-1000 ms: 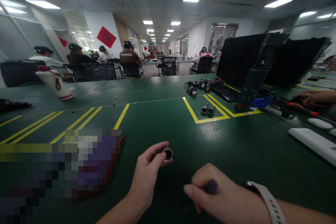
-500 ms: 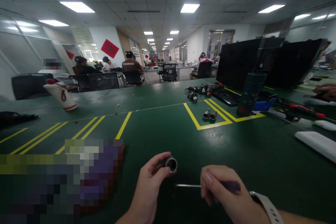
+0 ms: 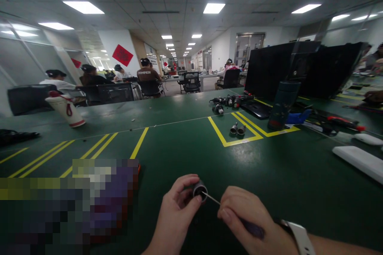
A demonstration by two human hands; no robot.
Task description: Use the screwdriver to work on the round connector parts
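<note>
Between the fingertips and thumb of my left hand (image 3: 181, 209) is a small round metal housing (image 3: 200, 188), its dark open end turned toward my right hand. My right hand (image 3: 243, 215), closed, grips the dark handle of a screwdriver (image 3: 213, 199). The thin shaft slants up to the left, and its tip reaches into the opening of the housing; how deep it goes is hidden. Both hands are low over the green table, a short way apart.
Two similar metal housings (image 3: 237, 128) stand inside yellow tape. Behind them lie several metal parts (image 3: 220, 108). At right are a dark bottle (image 3: 283, 105) and a white bar (image 3: 357, 159). At left stand a tilted cup (image 3: 67, 110) and a blurred purple item (image 3: 113, 195).
The screwdriver has swung from level to slanting, and its tip has moved from open air beside the housing into the opening. My left hand has shifted slightly right with the housing.
</note>
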